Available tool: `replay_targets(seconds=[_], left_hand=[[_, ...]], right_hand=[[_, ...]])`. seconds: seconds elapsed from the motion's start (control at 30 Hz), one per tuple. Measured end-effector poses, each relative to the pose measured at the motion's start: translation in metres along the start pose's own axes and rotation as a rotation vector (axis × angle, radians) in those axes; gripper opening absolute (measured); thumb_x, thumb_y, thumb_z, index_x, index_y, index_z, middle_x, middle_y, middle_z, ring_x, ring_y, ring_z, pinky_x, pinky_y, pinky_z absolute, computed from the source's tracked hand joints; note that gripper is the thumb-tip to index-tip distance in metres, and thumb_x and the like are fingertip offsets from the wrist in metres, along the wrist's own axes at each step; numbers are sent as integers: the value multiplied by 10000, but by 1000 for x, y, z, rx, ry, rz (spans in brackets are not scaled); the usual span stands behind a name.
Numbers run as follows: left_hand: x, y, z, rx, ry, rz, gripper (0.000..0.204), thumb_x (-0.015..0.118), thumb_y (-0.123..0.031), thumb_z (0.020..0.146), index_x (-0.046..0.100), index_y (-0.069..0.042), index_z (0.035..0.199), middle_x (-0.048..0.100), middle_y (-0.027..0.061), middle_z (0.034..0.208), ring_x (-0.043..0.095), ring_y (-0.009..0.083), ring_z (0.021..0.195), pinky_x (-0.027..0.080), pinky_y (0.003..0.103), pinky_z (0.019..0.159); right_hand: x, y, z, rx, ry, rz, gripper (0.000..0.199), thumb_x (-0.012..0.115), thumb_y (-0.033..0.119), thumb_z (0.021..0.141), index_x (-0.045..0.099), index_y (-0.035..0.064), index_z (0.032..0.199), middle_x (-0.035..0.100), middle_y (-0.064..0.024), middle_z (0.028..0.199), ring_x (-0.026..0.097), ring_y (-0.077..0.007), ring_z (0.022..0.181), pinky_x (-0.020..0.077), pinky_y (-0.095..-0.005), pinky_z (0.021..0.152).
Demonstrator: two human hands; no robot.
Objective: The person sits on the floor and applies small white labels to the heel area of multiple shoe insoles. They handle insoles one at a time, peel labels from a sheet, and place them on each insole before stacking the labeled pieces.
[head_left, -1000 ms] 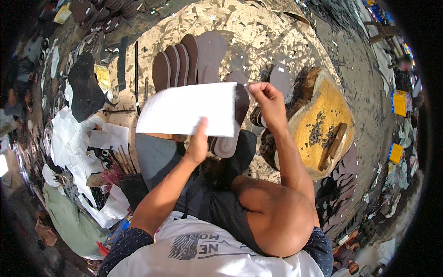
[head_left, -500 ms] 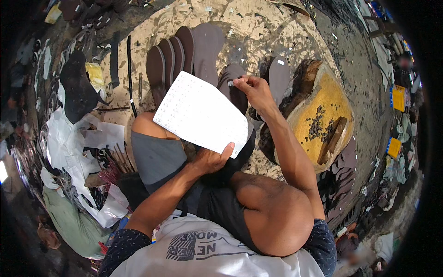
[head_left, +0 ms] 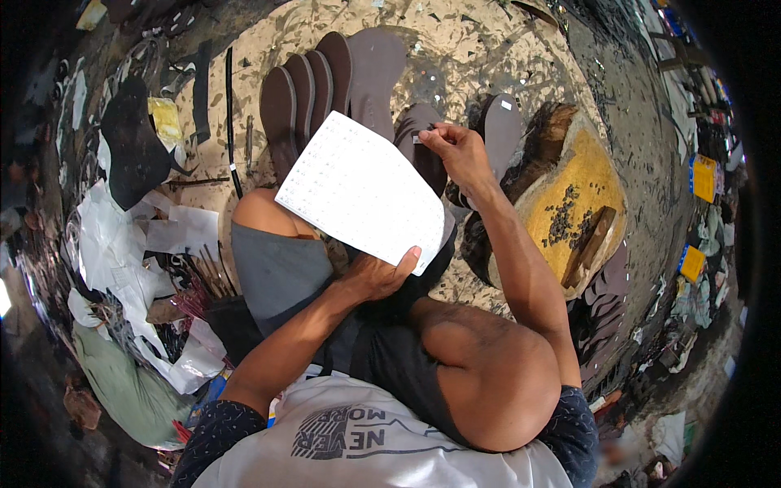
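My left hand [head_left: 382,277] grips the lower edge of a white sticker sheet [head_left: 366,189], thumb on top. Rows of small printed marks run along the sheet's left part. My right hand [head_left: 465,156] is over a dark brown shoe sole [head_left: 421,116], thumb and forefinger pinched together. At those fingertips a small white label [head_left: 416,139] shows against the sole; whether the fingers touch it I cannot tell. Just right of that hand lies another sole [head_left: 501,134] with a white label [head_left: 506,105] near its far end. The sheet covers part of the nearer sole.
Several brown soles [head_left: 376,73] lie overlapped beyond the sheet on the pale board [head_left: 464,49]. A wooden block [head_left: 590,154] at right bears small dark bits and a wood piece [head_left: 590,248]. Black material [head_left: 134,150] and white scraps [head_left: 110,244] lie at left.
The whole view has shifted slightly, so the soles and block appear a little further right. My right hand stays pinched at the label, and my left hand keeps hold of the sticker sheet.
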State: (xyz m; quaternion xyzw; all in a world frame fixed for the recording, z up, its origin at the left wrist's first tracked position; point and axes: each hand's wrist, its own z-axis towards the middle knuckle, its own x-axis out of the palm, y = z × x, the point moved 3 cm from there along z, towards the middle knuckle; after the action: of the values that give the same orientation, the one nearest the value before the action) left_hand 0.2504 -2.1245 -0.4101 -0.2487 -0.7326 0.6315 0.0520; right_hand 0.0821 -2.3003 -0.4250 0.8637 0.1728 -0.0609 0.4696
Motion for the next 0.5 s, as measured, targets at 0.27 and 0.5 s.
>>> replay_targets(seconds=[0.27,0.5], left_hand=[[2,3,-2,21,10,4,428,513,-281,1047,645,68,1258,682,286,1203,637,461,1105,480,530,999],[0,-2,-6,88,-21,89,456,525,-292,1040,634,76,1286,669,298,1239,627,477,1137,466,537,1029]], right_hand=[[-3,-7,6,-15,12,-59,326,780,308,978,784,-17,964,661,-252,1343,562,-284,1364,452,-417,1087],[-3,-5,2,-62,-41,-90,337,801,282,949,767,-52,941,701,-202,1272,671,-192,958,525,-334,838]])
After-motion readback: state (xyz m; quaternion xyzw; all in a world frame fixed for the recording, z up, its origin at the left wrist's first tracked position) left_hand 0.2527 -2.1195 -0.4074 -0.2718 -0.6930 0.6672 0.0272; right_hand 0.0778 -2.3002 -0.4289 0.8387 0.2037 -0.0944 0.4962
